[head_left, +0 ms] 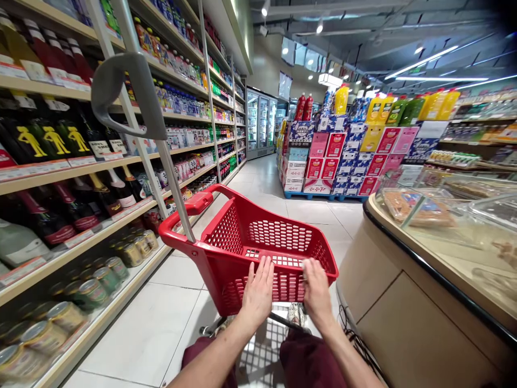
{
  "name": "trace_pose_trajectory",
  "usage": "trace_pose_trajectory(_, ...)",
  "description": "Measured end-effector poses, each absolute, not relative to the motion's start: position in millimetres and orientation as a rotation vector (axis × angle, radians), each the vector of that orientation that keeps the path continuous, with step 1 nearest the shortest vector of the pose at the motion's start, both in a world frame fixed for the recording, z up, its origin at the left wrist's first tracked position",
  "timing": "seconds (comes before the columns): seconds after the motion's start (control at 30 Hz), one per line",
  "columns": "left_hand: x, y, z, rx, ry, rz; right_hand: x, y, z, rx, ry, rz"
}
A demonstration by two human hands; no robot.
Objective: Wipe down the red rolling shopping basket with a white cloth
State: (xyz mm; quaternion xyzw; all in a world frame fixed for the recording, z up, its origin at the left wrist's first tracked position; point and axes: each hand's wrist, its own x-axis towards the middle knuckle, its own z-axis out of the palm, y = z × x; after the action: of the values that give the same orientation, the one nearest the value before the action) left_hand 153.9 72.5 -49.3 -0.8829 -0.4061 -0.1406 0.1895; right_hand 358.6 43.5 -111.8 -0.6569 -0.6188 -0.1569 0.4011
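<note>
Directly before me stands a red plastic shopping cart [216, 272] with slotted sides and nothing visible inside its basket. A metal pole rises from its left end to a grey loop handle [148, 99]. My left hand [258, 293] lies with straight fingers against the near side, fingertips around the rim. Close to the basket's right end is my right hand [317, 291], its fingers loosely bent and a little blurred, holding nothing I can see. Whether it touches the plastic or hovers just off it, I cannot tell.
Shelves of bottles and cans [92, 285] line the left side. To the right, a curved display counter [388, 258] stands close, with cables on the floor beside it. Stacked drink cartons [323, 156] stand ahead on blue pallets, and glass-door fridges [260, 121] are farther back.
</note>
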Motion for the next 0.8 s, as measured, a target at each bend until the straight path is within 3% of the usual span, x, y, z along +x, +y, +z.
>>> trace_pose_trajectory(0.1, 154.3, 71.2, -50.0, -2.490, -1.143, -0.394, 353.7, 42.5, -110.1, -1.595, -1.651, -0.378)
trace_pose_trajectory(0.27, 150.8, 69.6, -51.1, -2.491, -1.160, -0.398, 379.7, 33.2, -118.5, -1.824, -1.346, -0.436)
trace_pose_trajectory(0.47, 143.8, 70.9, -45.7, -2.470, -1.193, -0.419, 341.3, 43.8, -107.3, -1.565, -1.702, -0.382)
trace_pose_trajectory(0.67, 130.7, 73.5, -45.0, -2.409, -1.223, -0.405, 363.8, 41.2, -111.7, -1.785, -1.365, -0.498)
trace_pose_trajectory(0.8, 132.6, 73.7, -46.4, -2.410, -1.197, -0.384, 327.4, 49.8, -105.0, -1.594, -1.661, -0.424)
